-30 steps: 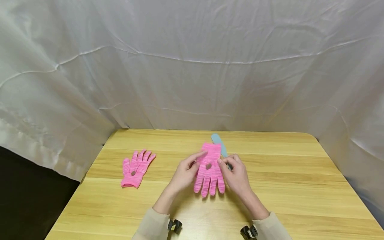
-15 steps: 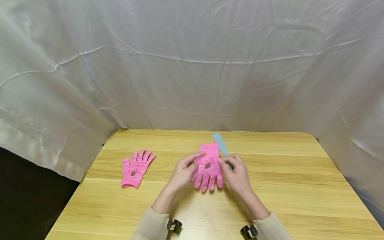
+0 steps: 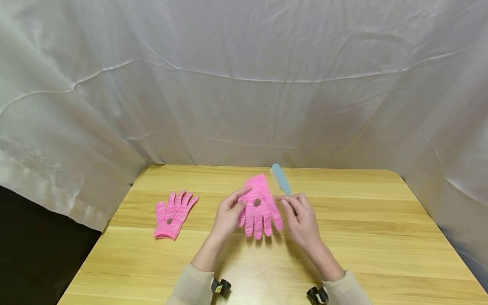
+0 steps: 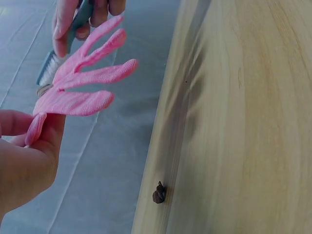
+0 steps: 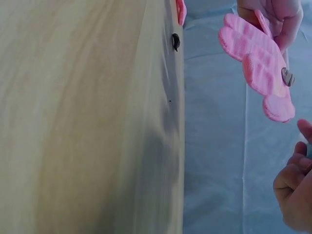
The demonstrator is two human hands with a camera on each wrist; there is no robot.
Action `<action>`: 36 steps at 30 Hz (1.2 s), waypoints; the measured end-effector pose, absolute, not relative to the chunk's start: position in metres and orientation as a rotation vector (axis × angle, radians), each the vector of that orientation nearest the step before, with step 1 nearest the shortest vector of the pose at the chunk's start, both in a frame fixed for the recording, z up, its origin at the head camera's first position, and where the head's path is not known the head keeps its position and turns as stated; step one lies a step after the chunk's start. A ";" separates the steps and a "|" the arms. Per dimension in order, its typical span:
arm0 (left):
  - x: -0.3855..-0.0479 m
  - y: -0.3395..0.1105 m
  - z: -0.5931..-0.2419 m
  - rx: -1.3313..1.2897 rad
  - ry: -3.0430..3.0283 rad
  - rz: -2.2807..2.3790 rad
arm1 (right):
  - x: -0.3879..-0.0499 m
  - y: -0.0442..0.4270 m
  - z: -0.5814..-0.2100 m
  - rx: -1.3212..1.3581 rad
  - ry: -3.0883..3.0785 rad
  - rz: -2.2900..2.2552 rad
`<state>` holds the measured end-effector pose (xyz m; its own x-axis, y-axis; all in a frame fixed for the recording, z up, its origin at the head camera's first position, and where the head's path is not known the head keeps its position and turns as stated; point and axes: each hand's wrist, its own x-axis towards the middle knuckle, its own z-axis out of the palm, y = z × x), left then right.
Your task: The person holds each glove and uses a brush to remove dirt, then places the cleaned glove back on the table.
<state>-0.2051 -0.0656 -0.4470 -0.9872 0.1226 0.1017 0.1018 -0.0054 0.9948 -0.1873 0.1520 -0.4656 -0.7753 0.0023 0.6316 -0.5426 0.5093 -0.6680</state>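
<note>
Tilted now, with its cuff leaning toward the upper left, the pink glove (image 3: 266,205) has shifted left and up since the earlier frame; the right hand (image 3: 303,220), then at the glove's edge, now sits just beside it, and more of the blue brush (image 3: 282,182) shows. At the centre of the frame, the left hand (image 3: 226,215) pinches the glove's left edge between thumb and fingers, its own fingers pointing down, a dark lump (image 3: 257,202) facing up; the right hand's fingers are curled round the brush handle, head toward the top of the frame, bristles facing the glove; a second glove (image 3: 178,208) lies at the left of the wooden table (image 3: 381,220), cuff toward the bottom. I judge the step in hand to be readying glove and brush for brushing; the next move seems to call for a steady glove and bristles brought to the lump.
</note>
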 end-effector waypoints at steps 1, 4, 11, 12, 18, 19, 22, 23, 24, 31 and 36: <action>-0.205 -0.066 -0.447 0.237 2.205 2.215 | -0.187 0.152 -0.466 0.473 -2.174 1.220; -0.207 -0.067 -0.447 0.197 2.202 2.262 | -0.187 0.151 -0.465 0.538 -2.163 1.177; -0.209 -0.069 -0.448 0.147 2.159 2.380 | -0.185 0.147 -0.463 0.642 -2.126 1.150; -0.210 -0.069 -0.448 0.150 2.149 2.391 | -0.185 0.146 -0.463 0.656 -2.123 1.144; -0.211 -0.069 -0.447 0.154 2.117 2.410 | -0.181 0.140 -0.463 0.728 -2.110 1.116; -0.210 -0.069 -0.446 0.154 2.119 2.407 | -0.181 0.139 -0.462 0.739 -2.107 1.115; -0.210 -0.070 -0.446 0.167 2.113 2.408 | -0.179 0.137 -0.464 0.761 -2.125 1.118; -0.210 -0.070 -0.446 0.172 2.114 2.408 | -0.178 0.136 -0.464 0.762 -2.139 1.117; -0.210 -0.070 -0.446 0.174 2.112 2.409 | -0.177 0.136 -0.465 0.766 -2.150 1.115; -0.210 -0.070 -0.448 0.154 2.101 2.390 | -0.174 0.131 -0.469 0.779 -2.227 1.092; -0.210 -0.071 -0.448 0.162 2.110 2.381 | -0.173 0.129 -0.469 0.772 -2.258 1.059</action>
